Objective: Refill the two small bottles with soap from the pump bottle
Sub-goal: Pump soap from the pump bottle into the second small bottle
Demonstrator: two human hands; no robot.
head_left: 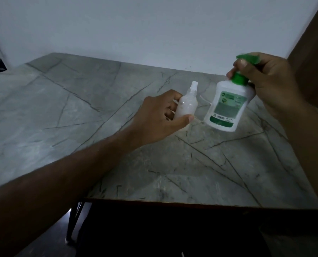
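Left hand (160,115) holds one small bottle (186,106), right hand (269,80) clasps the pump bottle (226,106) by its top (tilted) near the tabletop (80,108) far edge; refilling seems not begun.

A smooth marble-look table (80,112) with dark veins carries a frosted plastic small bottle (187,106) and a glossy white plastic pump bottle (226,106).

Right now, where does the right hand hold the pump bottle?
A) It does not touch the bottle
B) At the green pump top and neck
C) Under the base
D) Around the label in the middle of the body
B: the right hand grips the pump bottle at its green pump top and neck, leaving the labelled body uncovered and tilted above the table.
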